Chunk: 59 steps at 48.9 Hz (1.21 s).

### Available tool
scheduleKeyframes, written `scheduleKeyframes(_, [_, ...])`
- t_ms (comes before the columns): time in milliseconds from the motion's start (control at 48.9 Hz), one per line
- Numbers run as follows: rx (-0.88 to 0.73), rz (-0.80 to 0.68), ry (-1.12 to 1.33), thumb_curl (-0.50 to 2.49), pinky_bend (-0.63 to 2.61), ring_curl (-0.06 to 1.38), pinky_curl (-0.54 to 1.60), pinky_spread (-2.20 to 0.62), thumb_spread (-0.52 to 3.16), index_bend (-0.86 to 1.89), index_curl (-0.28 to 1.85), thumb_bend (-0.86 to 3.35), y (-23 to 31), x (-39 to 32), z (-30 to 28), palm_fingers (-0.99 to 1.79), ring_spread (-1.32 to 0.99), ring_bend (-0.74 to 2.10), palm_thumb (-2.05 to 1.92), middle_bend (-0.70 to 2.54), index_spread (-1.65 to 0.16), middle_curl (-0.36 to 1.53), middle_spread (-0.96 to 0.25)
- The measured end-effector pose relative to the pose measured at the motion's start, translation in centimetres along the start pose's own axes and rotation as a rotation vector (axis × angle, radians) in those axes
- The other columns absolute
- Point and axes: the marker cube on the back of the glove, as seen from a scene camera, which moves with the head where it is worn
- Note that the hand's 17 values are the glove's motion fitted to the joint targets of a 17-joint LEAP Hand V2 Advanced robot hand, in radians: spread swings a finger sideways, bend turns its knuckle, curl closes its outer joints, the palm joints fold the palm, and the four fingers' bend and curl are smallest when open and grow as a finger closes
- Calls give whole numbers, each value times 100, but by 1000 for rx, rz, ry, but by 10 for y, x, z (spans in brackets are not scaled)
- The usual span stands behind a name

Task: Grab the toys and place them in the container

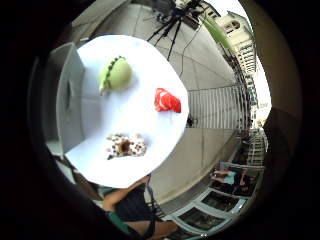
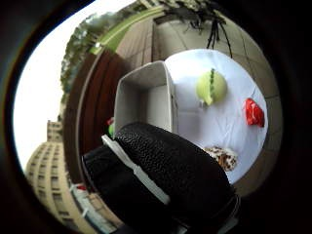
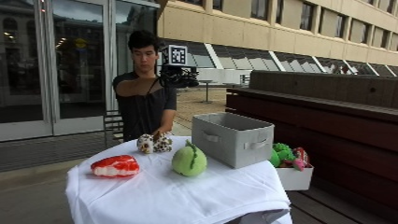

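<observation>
Toys wait below your raised hand [image 3: 177,77], whose finger state I can't tell. Come down on the spotted toy [image 3: 153,143] at 6 o'clock; green toy [image 3: 189,161] center, red toy [image 3: 116,166] at 9 o'clock, container [image 3: 231,138] at 3 o'clock on the tabletop [image 3: 161,196].

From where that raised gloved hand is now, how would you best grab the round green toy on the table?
Come down from above and close the right hand across the widest part of the green plush toy, fingers either side of its dark centre stripe. It sits on the white tablecloth apart from the red toy and the grey container, so its sides look free.
</observation>
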Motion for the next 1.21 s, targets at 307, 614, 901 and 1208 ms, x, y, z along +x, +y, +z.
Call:
scheduleKeyframes(307, [77,-149,17,0,57,9,24,-16,93,15,16,-15,4,9,7,-10,-27,18,-23,19,-19,18,-10])
scheduleKeyframes(614, [84,-169,35,0,57,14,28,-17,96,15,22,-15,26,36,13,-10,-30,18,-24,18,-20,24,-10])
scheduleKeyframes(901, [83,-175,15,4,92,18,38,0,93,15,23,-12,74,84,84,-3,-25,19,-17,16,-29,25,-14])
scheduleKeyframes(1208, [-16,-225,-16,8,94,25,38,5,91,8,22,-10,117,100,212,-6,-16,32,-14,21,-31,30,-13])
